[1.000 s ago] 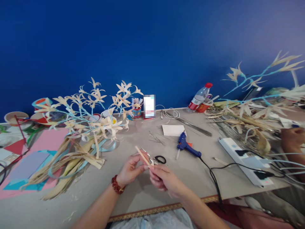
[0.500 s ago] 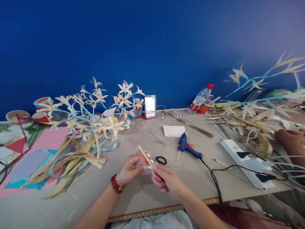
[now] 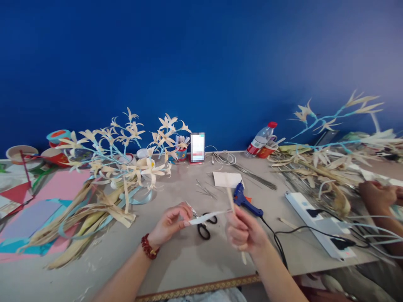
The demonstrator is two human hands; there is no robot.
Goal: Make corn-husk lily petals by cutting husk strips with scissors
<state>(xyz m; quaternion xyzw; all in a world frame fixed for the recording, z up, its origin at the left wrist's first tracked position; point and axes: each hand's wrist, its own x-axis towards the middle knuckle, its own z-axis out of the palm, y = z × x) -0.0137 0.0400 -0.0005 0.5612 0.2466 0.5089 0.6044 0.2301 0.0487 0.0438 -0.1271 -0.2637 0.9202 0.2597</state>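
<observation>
A pale, whitish strip (image 3: 206, 217) stretches between my two hands. My left hand (image 3: 171, 224), with a red beaded bracelet at the wrist, pinches the strip's left end. In my right hand (image 3: 242, 230) is a thin tan husk piece (image 3: 231, 199), held upright, with its lower end showing below the fist; the strip's other end meets it at the fingers. Black-handled scissors (image 3: 204, 231) lie on the table under the strip. The blue glue gun (image 3: 247, 202) rests just beyond my right hand, beside a white card (image 3: 227, 179).
Husk flowers (image 3: 126, 136) and dried husks (image 3: 91, 222) stand at left. A phone (image 3: 197, 147) and a bottle (image 3: 261, 140) are at the back. On the right are a power strip (image 3: 317, 226) with cables, and another person's hands (image 3: 378, 197).
My right hand has moved right and away from my left, drawing the pale strip out between them. The tan piece has turned upright. More of the scissors shows. The view has shifted slightly.
</observation>
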